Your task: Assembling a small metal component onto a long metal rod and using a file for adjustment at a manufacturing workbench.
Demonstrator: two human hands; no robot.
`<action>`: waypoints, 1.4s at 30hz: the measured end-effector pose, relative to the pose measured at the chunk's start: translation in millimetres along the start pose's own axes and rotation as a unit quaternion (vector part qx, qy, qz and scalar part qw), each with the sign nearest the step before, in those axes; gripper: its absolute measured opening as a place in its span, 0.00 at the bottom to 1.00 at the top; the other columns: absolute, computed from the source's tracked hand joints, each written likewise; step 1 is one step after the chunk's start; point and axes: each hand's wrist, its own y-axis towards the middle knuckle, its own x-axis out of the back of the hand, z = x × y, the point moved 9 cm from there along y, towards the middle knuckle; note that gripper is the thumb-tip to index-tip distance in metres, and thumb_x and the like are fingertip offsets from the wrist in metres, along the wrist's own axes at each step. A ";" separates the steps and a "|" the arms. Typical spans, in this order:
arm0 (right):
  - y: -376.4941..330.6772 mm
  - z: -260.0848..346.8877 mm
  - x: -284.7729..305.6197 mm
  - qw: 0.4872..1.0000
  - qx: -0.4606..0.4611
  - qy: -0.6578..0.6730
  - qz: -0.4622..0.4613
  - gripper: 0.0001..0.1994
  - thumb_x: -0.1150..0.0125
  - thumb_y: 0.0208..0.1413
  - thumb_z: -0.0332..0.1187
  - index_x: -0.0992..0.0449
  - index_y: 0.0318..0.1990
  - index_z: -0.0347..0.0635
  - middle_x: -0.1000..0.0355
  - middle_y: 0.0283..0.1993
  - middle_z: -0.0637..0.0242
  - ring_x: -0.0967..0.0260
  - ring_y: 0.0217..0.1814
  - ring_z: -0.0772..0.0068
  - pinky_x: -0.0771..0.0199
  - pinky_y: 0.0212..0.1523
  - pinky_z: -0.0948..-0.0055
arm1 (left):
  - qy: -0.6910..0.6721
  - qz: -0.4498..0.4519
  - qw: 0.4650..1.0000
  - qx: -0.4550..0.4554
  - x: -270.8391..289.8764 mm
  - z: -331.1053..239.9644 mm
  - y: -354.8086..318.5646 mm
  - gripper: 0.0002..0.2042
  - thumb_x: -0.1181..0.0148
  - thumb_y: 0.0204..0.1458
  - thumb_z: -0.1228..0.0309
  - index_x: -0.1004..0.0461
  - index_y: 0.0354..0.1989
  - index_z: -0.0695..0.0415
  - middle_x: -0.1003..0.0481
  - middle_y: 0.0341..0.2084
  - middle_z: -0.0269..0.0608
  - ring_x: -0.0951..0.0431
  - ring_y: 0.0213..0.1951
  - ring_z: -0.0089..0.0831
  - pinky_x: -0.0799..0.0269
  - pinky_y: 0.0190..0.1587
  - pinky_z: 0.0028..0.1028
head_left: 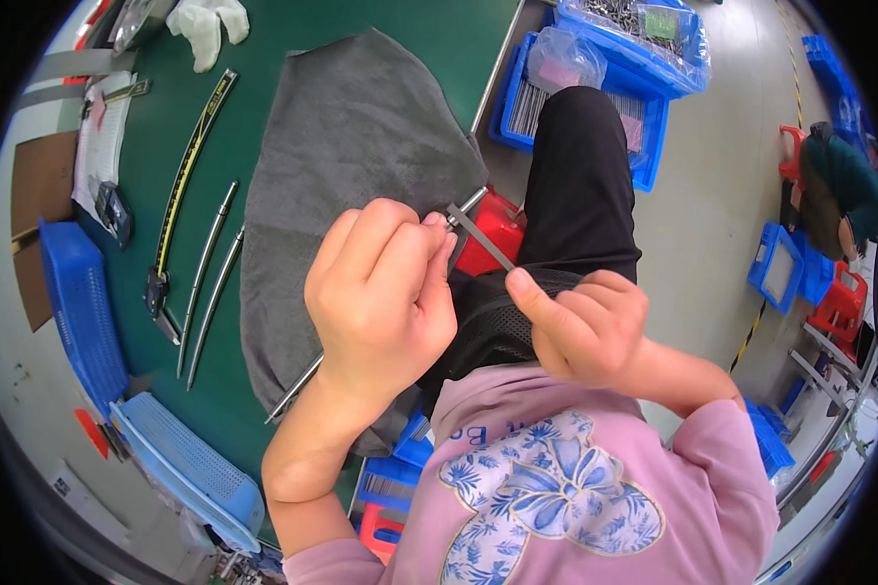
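My left hand (380, 292) is closed around a slim shiny metal rod (298, 387), which slants from beneath my wrist up past my fingertips. Between the thumb and curled fingers of my right hand (590, 327) is a thin flat grey strip (483, 239). The strip's far end crosses the rod close to my left fingertips; whether it presses on the rod I cannot tell. Under my left hand a grey cloth (351, 136) covers part of the green table (288, 18). Left of the cloth lie two similar metal rods (203, 278) and a black-and-yellow caliper (190, 171).
White gloves (203, 29) lie at the table's far side. Blue baskets (190, 468) line its left edge. On the right stand blue bins (649, 161) of metal parts, close to my knee. A red stool (493, 234) shows beside my leg. Another person (839, 190) is bent over at far right.
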 end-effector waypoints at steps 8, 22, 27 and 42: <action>-5.9 -3.2 -21.4 0.997 0.039 0.036 -0.059 0.26 0.42 0.29 0.19 0.21 0.46 0.31 0.44 0.15 0.73 0.48 0.12 0.74 0.44 0.18 0.74 | -0.004 -0.003 1.000 -0.008 0.1 0.0 1.5 0.08 0.35 0.37 0.84 0.28 0.24 0.61 0.31 0.22 0.38 0.31 0.22 0.36 0.36 0.24 0.32; 10.3 -6.3 -23.8 0.987 0.061 0.080 -0.122 0.22 0.44 0.32 0.14 0.22 0.42 0.27 0.44 0.15 0.71 0.48 0.12 0.73 0.45 0.18 0.75 | -0.001 -0.003 1.000 -0.003 0.6 -1.6 0.4 0.08 0.36 0.35 0.84 0.27 0.26 0.62 0.32 0.23 0.39 0.32 0.23 0.37 0.35 0.25 0.32; -3.7 -13.1 -26.7 0.992 0.037 0.053 -0.111 0.23 0.40 0.31 0.19 0.19 0.44 0.36 0.48 0.14 0.74 0.49 0.12 0.76 0.47 0.17 0.75 | -0.024 -0.012 1.000 0.000 0.0 -0.8 3.9 0.09 0.36 0.35 0.84 0.28 0.25 0.62 0.32 0.23 0.39 0.31 0.23 0.37 0.36 0.24 0.32; -11.6 -11.3 -23.9 0.994 0.029 0.060 -0.091 0.26 0.41 0.30 0.19 0.21 0.45 0.33 0.45 0.13 0.74 0.46 0.11 0.76 0.45 0.17 0.76 | -0.027 -0.020 0.999 0.004 0.8 -0.7 4.3 0.10 0.35 0.35 0.86 0.30 0.22 0.61 0.32 0.20 0.40 0.32 0.21 0.37 0.38 0.23 0.31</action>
